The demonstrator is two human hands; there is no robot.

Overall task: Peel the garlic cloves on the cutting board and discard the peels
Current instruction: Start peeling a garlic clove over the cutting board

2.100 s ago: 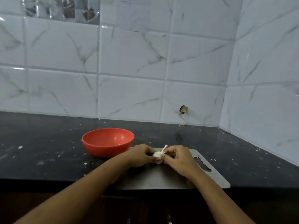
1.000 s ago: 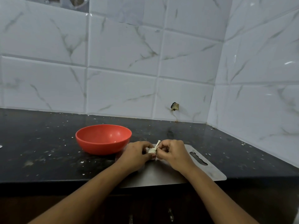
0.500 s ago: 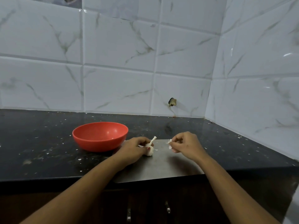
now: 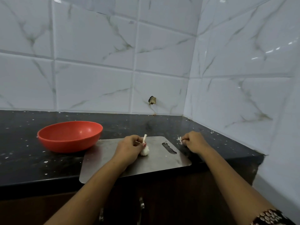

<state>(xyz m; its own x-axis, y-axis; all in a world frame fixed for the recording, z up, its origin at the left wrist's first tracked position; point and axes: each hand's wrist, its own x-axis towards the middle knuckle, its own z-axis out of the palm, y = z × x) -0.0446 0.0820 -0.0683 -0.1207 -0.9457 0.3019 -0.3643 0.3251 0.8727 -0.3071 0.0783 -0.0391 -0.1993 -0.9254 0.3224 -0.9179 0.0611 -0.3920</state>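
Note:
A white garlic bulb [image 4: 145, 151] with a dry stalk pointing up rests on the steel cutting board [image 4: 113, 164]. My left hand [image 4: 129, 147] grips the bulb from its left side. Off the board's right edge, above the black counter, my right hand [image 4: 194, 142] pinches a small white scrap of peel [image 4: 179, 139] between its fingertips. The two hands are well apart.
An empty red bowl [image 4: 69, 135] stands on the counter [image 4: 32, 159] just left of the board. White flecks litter the counter. Tiled walls close the back and the right side. The board overhangs the counter's front edge; cabinet doors lie below.
My right hand pulled a scrap of peel off the bulb and carried it right, past the board's edge. My left hand stayed on the bulb. The camera tilted down and closer.

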